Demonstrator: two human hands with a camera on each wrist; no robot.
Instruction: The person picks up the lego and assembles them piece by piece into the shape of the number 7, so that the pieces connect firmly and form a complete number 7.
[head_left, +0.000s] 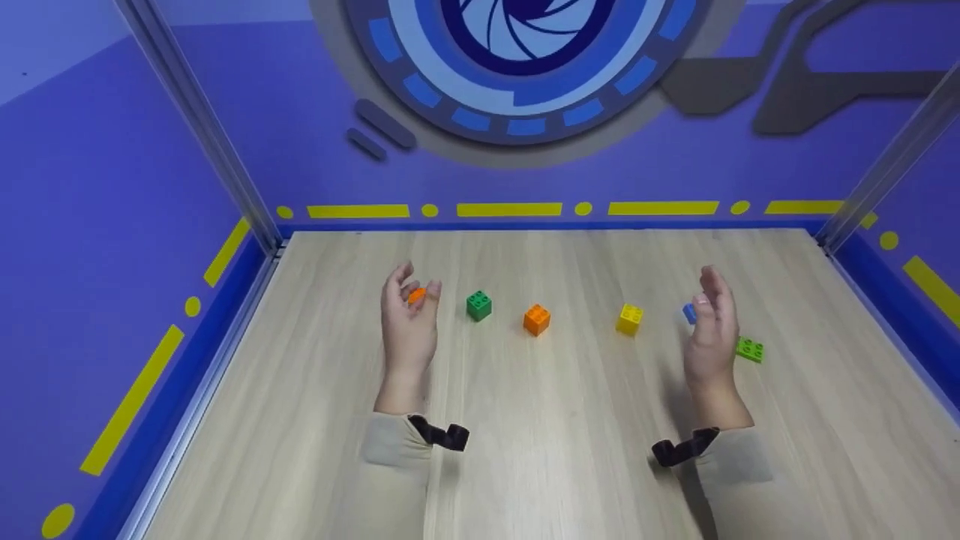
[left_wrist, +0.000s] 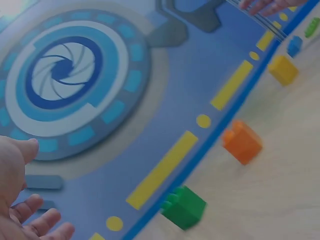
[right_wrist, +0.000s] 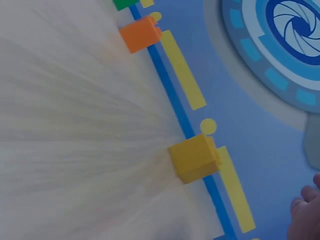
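My left hand [head_left: 409, 322] is raised above the table with thumb and fingers apart, and the left wrist view shows nothing in its grasp. An orange brick [head_left: 417, 295] shows partly through the gap between thumb and fingers, beyond the hand. Just to its right stands a green brick [head_left: 478, 306], then a second orange brick [head_left: 536, 320]. On the other side my right hand [head_left: 711, 337] hovers with its fingers loosely extended. It partly covers a blue brick [head_left: 689, 313] and a light green brick [head_left: 750, 349]. A yellow brick [head_left: 630, 319] is left of that hand.
The wooden table [head_left: 540, 450] is bounded by a blue back wall [head_left: 600, 176] and blue side walls. Metal posts [head_left: 202, 120] rise at the back corners. A black strap with a small device [head_left: 450, 437] sits at each wrist.
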